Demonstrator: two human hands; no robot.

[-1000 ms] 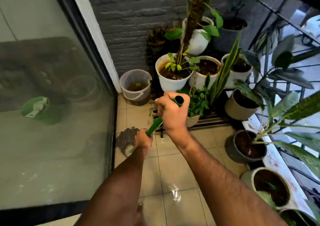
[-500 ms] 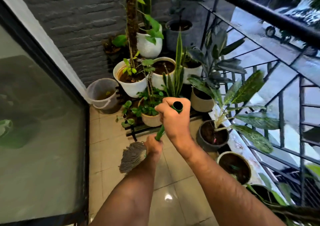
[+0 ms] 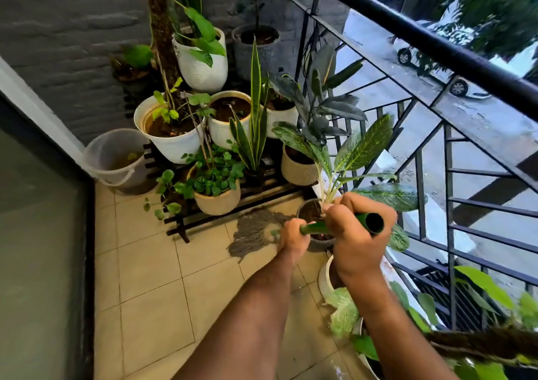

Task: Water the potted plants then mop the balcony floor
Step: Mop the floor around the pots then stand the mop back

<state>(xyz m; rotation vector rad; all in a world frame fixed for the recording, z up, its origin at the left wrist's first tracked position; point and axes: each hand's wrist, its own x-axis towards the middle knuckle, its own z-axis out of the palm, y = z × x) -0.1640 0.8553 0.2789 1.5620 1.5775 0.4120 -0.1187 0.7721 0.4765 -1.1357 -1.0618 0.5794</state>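
Mop w/ a glossy green tube handle is being held in both hands, running from the open hollow end at upper right down-left to the head. Right hand is wrapping the top of the handle, grip fully closed round it, the dark open end poking out just past the knuckles. Left hand is clamping lower down the handle, grip also closed tight on it, near the head. Mop head is a grey stringy bundle, strands fanning out flat on the beige floor tiles, lying just beside the black slatted plant stand and touching or nearly touching a dark pot w/ a speckled-leaf plant. Handle is crossing in front of that pot. Potted plants are crowding the corner: large white pot w/ soil showing, beige woven pot w/ small round leaves, snake plant standing upright. Translucent bucket is sitting on the floor by the glass door. Black railing is running along the right side, street below.
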